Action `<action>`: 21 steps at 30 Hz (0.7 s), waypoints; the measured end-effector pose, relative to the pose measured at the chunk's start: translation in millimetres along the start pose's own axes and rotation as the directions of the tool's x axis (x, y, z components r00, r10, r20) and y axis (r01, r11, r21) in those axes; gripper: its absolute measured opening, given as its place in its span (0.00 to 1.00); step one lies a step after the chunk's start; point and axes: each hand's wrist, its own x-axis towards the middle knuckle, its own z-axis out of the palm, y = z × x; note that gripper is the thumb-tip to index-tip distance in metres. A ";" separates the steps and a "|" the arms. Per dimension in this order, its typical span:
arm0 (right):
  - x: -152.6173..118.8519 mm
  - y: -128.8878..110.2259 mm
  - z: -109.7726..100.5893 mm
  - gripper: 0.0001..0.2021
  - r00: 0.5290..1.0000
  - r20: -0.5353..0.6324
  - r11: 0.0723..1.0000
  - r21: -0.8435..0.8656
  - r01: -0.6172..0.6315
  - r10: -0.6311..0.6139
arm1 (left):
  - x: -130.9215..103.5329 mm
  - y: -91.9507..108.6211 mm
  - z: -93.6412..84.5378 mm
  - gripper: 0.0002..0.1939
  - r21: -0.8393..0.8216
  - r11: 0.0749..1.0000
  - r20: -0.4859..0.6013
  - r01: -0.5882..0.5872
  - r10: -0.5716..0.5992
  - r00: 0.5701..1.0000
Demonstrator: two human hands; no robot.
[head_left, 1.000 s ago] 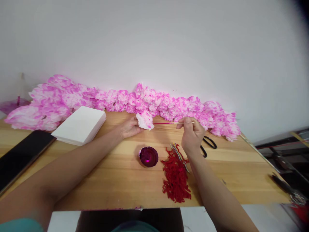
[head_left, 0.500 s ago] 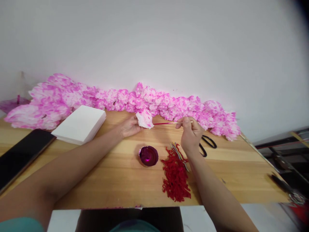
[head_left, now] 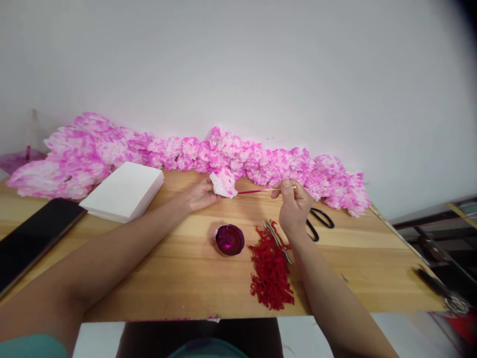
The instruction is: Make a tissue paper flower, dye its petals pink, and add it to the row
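Observation:
My left hand (head_left: 201,195) is closed on a white paper flower (head_left: 223,183) marked with pink streaks, held above the wooden table. In my right hand (head_left: 294,204) is a thin stick (head_left: 255,191), pinched near its pale end. Its dark red length points left, and the tip meets the flower's right edge; whether it has bristles I cannot make out. Below the hands stands a small cup (head_left: 229,240) of dark magenta liquid. Red yarn-like strands (head_left: 273,271) with several thin wires lie near my right forearm.
Pink-and-white paper flowers (head_left: 175,153) line the wall along the table's (head_left: 179,278) back. At left are a stack of white paper (head_left: 122,191) and a black phone (head_left: 39,238). Black-handled scissors (head_left: 322,219), partly hidden, lie beyond my right wrist.
Almost nothing differs. The flower is turned very slightly in my left hand, and the stick's tip stays at its right edge.

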 end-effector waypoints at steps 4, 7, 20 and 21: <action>-1.0 0.5 0.5 0.18 1.000 0.029 1.000 -0.007 -0.005 0.005 | 0.1 -0.6 -0.1 0.16 -0.004 1.000 -0.005 -0.002 0.002 1.000; -0.2 -1.2 -0.8 0.18 1.000 -0.024 1.000 0.014 0.003 -0.003 | 0.3 -0.9 -1.4 0.16 0.004 1.000 0.007 -0.001 0.001 1.000; -5.5 -6.9 1.9 0.18 0.992 0.101 0.997 -0.003 0.073 -0.072 | 0.8 -0.2 -0.2 0.15 -0.017 1.000 0.007 -0.001 0.001 1.000; -5.6 -7.3 1.7 0.18 0.993 0.090 0.997 0.003 0.077 -0.077 | 0.8 -0.3 -0.3 0.15 -0.014 1.000 0.008 0.000 0.000 1.000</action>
